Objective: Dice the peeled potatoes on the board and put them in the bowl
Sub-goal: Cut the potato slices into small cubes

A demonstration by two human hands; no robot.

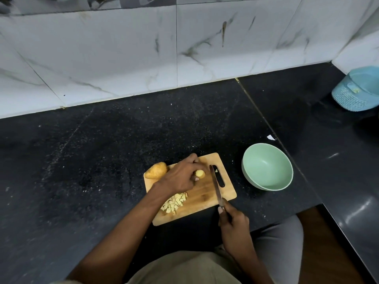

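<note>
1. The left hand (pixel 182 175) rests on the wooden cutting board (pixel 205 191), its fingers curled round a small piece of potato (pixel 200 173), which it pins to the board at its fingertips.
2. The right hand (pixel 232 222) grips the handle of a knife (pixel 215 184), the forefinger laid along the handle toward the blade. The hand sits off the board's near edge, above the dark desk (pixel 102 150).
3. The knife blade reaches from the right hand away across the board, with its tip just to the right of the potato piece held by the left hand. Whether the edge touches the board cannot be told.
4. A heap of diced potato (pixel 174 202) lies on the board beneath the left wrist, between the two hands and nearer the left forearm.
5. A whole potato (pixel 155 170) with a brownish-yellow surface sits at the board's far left corner, just behind the left hand, partly over the board's edge.
6. The board's slot handle (pixel 219 177) lies just right of the blade, beyond the right hand.
7. A pale green bowl (pixel 287 167) stands on the desk to the right of the board, further out than the right hand, close to the board but apart from it. No dice show inside it.
8. A blue basket-like container (pixel 356 89) stands far to the right of both hands, near the tiled wall (pixel 123 48).
9. A small white scrap (pixel 270 137) lies on the desk just beyond the bowl.
</note>
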